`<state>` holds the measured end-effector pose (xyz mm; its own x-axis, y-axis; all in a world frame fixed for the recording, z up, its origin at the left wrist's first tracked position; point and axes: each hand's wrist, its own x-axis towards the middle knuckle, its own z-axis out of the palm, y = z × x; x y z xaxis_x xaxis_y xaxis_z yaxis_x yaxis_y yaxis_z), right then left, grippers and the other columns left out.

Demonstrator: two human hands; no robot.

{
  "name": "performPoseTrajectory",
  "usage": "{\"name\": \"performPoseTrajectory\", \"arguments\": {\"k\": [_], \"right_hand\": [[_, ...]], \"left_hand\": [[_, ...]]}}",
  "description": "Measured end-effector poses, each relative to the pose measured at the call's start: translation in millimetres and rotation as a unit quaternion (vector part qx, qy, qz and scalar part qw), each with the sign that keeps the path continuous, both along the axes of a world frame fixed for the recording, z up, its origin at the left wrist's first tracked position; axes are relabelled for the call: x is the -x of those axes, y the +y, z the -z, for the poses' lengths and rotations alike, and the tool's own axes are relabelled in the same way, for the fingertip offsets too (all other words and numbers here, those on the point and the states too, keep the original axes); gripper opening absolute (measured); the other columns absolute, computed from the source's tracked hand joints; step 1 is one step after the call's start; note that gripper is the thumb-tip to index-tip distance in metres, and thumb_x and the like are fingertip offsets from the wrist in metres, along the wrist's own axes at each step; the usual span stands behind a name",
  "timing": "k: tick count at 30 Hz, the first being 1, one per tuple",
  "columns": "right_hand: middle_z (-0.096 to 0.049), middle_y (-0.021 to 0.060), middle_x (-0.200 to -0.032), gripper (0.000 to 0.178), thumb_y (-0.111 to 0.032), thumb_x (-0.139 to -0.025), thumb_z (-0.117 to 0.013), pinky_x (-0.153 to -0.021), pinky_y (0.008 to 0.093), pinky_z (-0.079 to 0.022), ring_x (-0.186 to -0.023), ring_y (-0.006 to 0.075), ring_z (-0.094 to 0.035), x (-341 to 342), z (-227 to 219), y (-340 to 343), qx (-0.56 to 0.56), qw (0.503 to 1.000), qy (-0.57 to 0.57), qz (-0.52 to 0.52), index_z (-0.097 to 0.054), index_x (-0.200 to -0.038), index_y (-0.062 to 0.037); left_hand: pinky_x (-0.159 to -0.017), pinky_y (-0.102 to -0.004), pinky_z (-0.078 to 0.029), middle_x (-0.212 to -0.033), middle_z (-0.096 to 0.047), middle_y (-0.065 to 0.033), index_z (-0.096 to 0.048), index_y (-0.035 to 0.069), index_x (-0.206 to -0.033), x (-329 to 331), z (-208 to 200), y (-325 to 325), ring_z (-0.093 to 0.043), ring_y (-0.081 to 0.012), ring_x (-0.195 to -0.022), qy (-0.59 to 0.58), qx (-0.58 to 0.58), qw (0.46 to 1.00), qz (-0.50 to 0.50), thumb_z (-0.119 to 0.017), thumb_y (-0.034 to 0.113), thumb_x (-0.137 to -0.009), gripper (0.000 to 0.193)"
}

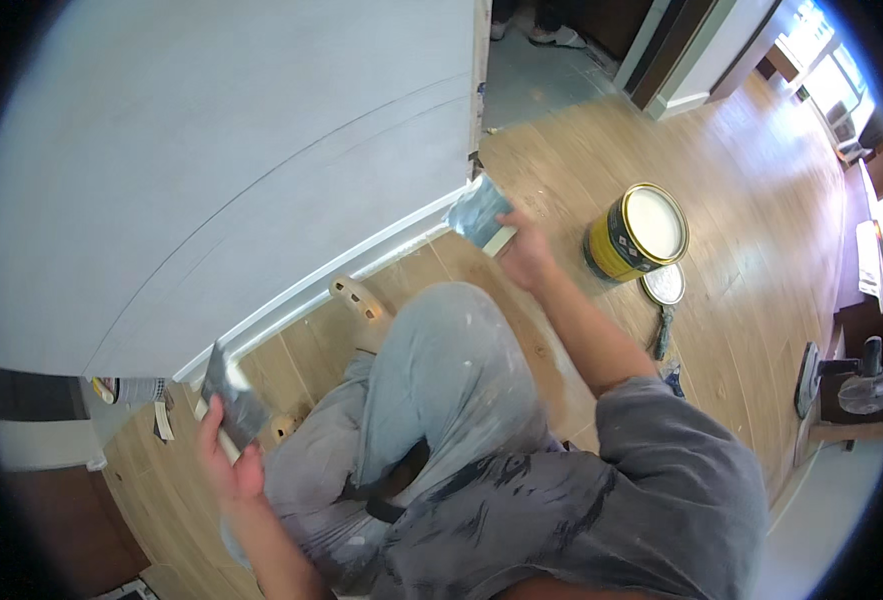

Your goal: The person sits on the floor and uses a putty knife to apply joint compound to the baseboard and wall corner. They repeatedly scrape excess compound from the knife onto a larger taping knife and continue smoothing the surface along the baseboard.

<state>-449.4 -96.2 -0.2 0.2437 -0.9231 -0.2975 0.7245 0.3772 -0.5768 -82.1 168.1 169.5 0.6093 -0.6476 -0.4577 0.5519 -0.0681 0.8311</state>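
Head view: right grip (528, 258) pinching scraper (478, 213), blade up-left, near baseboard (401, 240), closer to wall corner (473, 140); left grip (227, 462) pinching second scraper (233, 402), blade upward.

Likely a home: plank floor (751, 270), baseboard (321, 293), doorframe (674, 60).

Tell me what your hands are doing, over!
Left hand: gripping a scraper. Right hand: holding another scraper near white baseboard. Yellow can: off right, not between hands and baseboard.
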Motion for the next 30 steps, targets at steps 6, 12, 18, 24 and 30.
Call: {"name": "performPoseTrajectory", "arguments": {"k": [6, 12, 18, 24, 30], "right_hand": [[-0.065, 0.0109, -0.11, 0.027, -0.011, -0.092, -0.056, -0.095, 0.0407, -0.052, -0.103, 0.0278, -0.065, -28, 144, -24, -0.146, 0.981, 0.072, 0.108, -0.058, -0.118, -0.005], [-0.063, 0.0093, -0.092, 0.022, -0.014, -0.091, -0.059, -0.075, 0.0377, -0.049, -0.084, 0.0218, -0.062, -43, 171, -54, -0.15, 0.95, 0.223, 0.162, -0.06, -0.109, -0.001], [-0.066, 0.0107, -0.092, 0.022, -0.017, -0.091, -0.06, -0.07, 0.0377, -0.047, -0.081, 0.0204, -0.062, -50, 168, -66, -0.149, 0.937, 0.267, 0.17, -0.064, -0.103, 0.0011], [-0.071, 0.0157, -0.1, 0.035, -0.018, -0.09, -0.061, -0.075, 0.0389, -0.053, -0.088, 0.0253, -0.069, -61, 151, -81, -0.157, 0.928, 0.295, 0.167, -0.064, -0.116, 0.0045], [-0.07, 0.0189, -0.108, 0.052, -0.007, -0.082, -0.067, -0.081, 0.0393, -0.056, -0.09, 0.0293, -0.069, -85, 114, -85, -0.098, 0.934, 0.272, 0.21, -0.057, -0.132, 0.0052]], "left_hand": [[-0.04, -0.0237, -0.052, -0.099, -0.074, -0.006, -0.065, 0.003, -0.121, -81, 25, 81, -0.071, -0.0133, -0.073, 0.019, 0.023, 0.999, -0.026, -0.059, 0.016, -0.102, 0.024], [-0.051, -0.0266, -0.062, -0.108, -0.075, -0.0118, -0.063, 0.004, -0.127, -121, 42, 138, -0.074, -0.0209, -0.08, 0.061, 0.059, 0.994, -0.065, -0.055, 0.018, -0.105, 0.028], [-0.055, -0.0272, -0.064, -0.11, -0.074, -0.0125, -0.062, 0.005, -0.128, -131, 55, 151, -0.073, -0.021, -0.088, 0.056, 0.022, 0.997, -0.047, -0.053, 0.02, -0.105, 0.029], [-0.051, -0.0256, -0.062, -0.102, -0.074, -0.0108, -0.063, 0.005, -0.124, -124, 58, 145, -0.072, -0.0186, -0.082, 0.033, -0.018, 0.996, -0.08, -0.057, 0.018, -0.104, 0.025], [-0.05, -0.0252, -0.061, -0.104, -0.074, -0.0119, -0.063, 0.002, -0.122, -119, 57, 143, -0.072, -0.0187, -0.085, 0.057, 0.012, 0.997, -0.054, -0.059, 0.015, -0.103, 0.024]]}}
